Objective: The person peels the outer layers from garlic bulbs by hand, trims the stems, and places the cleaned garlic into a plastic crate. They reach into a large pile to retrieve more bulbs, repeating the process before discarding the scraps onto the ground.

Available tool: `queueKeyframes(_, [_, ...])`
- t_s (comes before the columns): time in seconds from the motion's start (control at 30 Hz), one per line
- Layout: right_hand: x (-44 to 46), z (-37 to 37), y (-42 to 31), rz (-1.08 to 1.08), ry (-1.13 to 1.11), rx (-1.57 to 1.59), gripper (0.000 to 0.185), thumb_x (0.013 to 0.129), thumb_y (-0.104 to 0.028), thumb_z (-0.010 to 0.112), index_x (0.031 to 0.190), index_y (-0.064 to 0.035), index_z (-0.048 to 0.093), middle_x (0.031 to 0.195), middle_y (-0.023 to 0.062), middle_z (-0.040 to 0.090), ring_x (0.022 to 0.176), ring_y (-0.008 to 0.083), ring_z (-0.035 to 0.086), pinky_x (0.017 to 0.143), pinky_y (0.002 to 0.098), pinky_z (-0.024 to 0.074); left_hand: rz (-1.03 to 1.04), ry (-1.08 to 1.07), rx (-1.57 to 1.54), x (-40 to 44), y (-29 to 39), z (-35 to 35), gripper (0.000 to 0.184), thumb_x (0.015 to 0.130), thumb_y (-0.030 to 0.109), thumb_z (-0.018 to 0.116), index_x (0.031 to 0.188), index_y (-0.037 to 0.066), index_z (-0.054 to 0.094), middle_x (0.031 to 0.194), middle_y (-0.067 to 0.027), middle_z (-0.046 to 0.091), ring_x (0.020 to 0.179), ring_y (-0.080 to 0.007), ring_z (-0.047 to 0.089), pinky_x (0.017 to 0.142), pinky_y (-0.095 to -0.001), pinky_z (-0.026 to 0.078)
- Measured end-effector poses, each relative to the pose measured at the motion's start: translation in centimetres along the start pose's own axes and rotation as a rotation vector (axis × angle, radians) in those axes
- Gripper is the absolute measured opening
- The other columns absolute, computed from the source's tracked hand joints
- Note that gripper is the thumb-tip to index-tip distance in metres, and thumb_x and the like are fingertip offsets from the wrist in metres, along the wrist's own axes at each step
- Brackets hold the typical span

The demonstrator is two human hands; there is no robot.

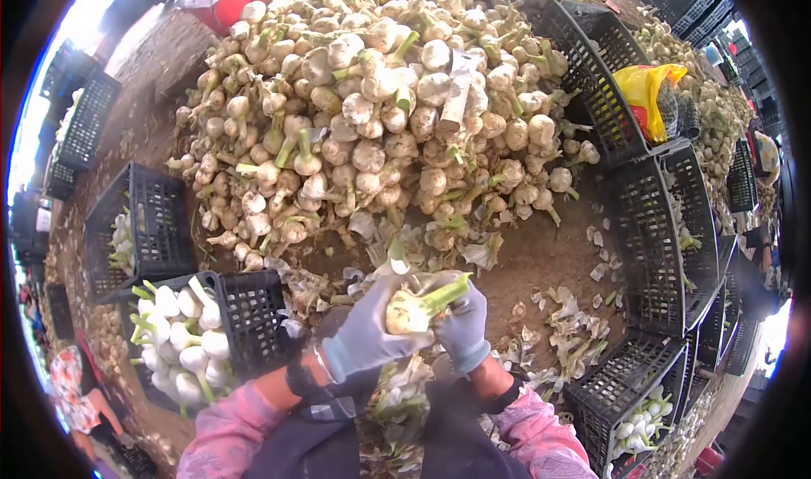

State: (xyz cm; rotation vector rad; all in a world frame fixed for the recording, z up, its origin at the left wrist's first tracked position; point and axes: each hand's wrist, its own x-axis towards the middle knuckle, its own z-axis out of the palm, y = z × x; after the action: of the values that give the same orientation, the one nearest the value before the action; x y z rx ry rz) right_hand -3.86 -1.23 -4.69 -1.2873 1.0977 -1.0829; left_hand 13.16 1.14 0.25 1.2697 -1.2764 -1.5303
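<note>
In front of my lap, my left hand (369, 318), in a pale work glove, is closed around a garlic bulb (407, 313). Its thick green stem (448, 291) points to the right. My right hand (465, 323), gloved too, is closed at the stem side of the same bulb; its fingertips are partly hidden behind the stem. A thin pale piece (397, 258), perhaps peel or a blade, sticks up just above my left fingers. Beyond both hands rises a large heap of unpeeled garlic (372, 141) with dirty skins and cut stems.
At my left stands a black crate (253, 314) beside cleaned white garlic (182, 335), with another crate (160, 225) behind it. Several black crates (659, 234) line the right side. Loose skins (566, 335) litter the ground. A red bucket (221, 6) is at the far left; another person (80, 386) is lower left.
</note>
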Motion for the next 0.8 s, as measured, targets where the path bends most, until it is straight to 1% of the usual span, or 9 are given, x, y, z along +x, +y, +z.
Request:
queueKeyframes(0.13, [-0.4,-0.9,-2.6,0.322,-0.083,0.210,0.030,0.089,-0.007,0.061,0.118,0.0025,0.063,0.108,0.0089,0.064,0.103,0.0177,0.059,0.093,0.0296,0.0446,0.230,0.279,0.422,0.6,-1.3,-0.5,0.097,0.065,0.033,0.091,0.140,0.000,0.040,0.124,-0.0170,0.051,0.109,-0.0310,0.055,0.097,-0.0384,0.046])
queueKeyframes(0.17, [-0.2,-1.1,-3.2,0.298,-0.159,0.258,0.033,0.093,-0.011,0.061,0.123,0.0027,0.060,0.114,0.0094,0.062,0.109,0.0177,0.056,0.096,0.0298,0.0419,0.276,0.313,0.518,0.8,-0.8,-0.7,0.099,0.060,0.037,0.094,0.135,-0.001,0.041,0.118,-0.0129,0.050,0.106,-0.0276,0.055,0.093,-0.0370,0.047])
queueKeyframes(0.27, [0.2,-0.5,-4.1,0.212,-0.208,0.221,0.032,0.093,-0.009,0.061,0.122,0.0025,0.061,0.116,0.0097,0.061,0.109,0.0167,0.055,0.096,0.0296,0.0422,0.425,0.312,0.663,0.9,-0.2,-0.3,0.102,0.056,0.034,0.094,0.136,0.000,0.041,0.123,-0.0168,0.050,0.110,-0.0348,0.054,0.094,-0.0423,0.048])
queueKeyframes(0.3, [-0.3,-0.2,-3.5,0.323,-0.147,0.289,0.027,0.092,-0.007,0.063,0.117,0.0026,0.064,0.112,0.0097,0.064,0.105,0.0158,0.057,0.093,0.0294,0.0438,0.409,0.304,0.681,0.8,-0.1,-0.3,0.104,0.053,0.032,0.094,0.136,0.000,0.041,0.126,-0.0183,0.050,0.112,-0.0379,0.053,0.095,-0.0454,0.048])
queueKeyframes(0.5, [-0.7,0.2,-2.2,0.243,0.031,0.033,0.023,0.078,-0.003,0.071,0.101,-0.0001,0.069,0.089,0.0066,0.067,0.084,0.0200,0.064,0.079,0.0306,0.0501,0.435,0.282,0.727,0.9,0.0,0.0,0.096,0.058,0.021,0.092,0.136,-0.001,0.041,0.127,-0.0189,0.050,0.114,-0.0361,0.053,0.096,-0.0439,0.047])
queueKeyframes(0.6, [0.3,-0.1,-2.5,-0.019,0.007,-0.343,0.028,0.070,-0.003,0.073,0.097,-0.0042,0.069,0.088,0.0086,0.066,0.081,0.0266,0.065,0.076,0.0323,0.0517,0.270,0.213,0.560,0.8,-0.2,-0.2,0.086,0.063,0.015,0.088,0.134,-0.001,0.042,0.124,-0.0168,0.052,0.112,-0.0288,0.056,0.095,-0.0397,0.048])
queueKeyframes(0.63, [0.6,-0.2,-2.7,-0.135,0.052,-0.418,0.030,0.067,-0.004,0.073,0.097,-0.0084,0.069,0.089,0.0104,0.066,0.083,0.0308,0.065,0.075,0.0346,0.0527,0.086,0.104,0.283,0.3,-0.6,-0.4,0.083,0.071,0.013,0.083,0.140,-0.001,0.039,0.124,-0.0137,0.055,0.112,-0.0213,0.058,0.095,-0.0353,0.049])
queueKeyframes(0.73, [3.6,-2.0,-2.7,-0.361,-0.068,-0.553,0.032,0.070,-0.008,0.073,0.102,-0.0121,0.069,0.097,0.0089,0.070,0.090,0.0313,0.066,0.080,0.0371,0.0532,-0.523,-0.277,-0.675,-0.9,0.3,-0.8,0.089,0.075,0.014,0.081,0.148,-0.001,0.032,0.128,-0.0132,0.057,0.112,-0.0201,0.061,0.092,-0.0328,0.052])
queueKeyframes(0.8, [4.3,-2.5,-0.8,-0.261,-0.161,-0.785,0.048,0.073,-0.017,0.073,0.120,-0.0118,0.063,0.118,0.0101,0.065,0.104,0.0308,0.063,0.091,0.0411,0.0492,-0.553,-0.558,-0.739,-1.2,-1.4,-0.3,0.095,0.078,0.021,0.081,0.152,0.000,0.025,0.133,-0.0177,0.056,0.106,-0.0255,0.066,0.088,-0.0385,0.057])
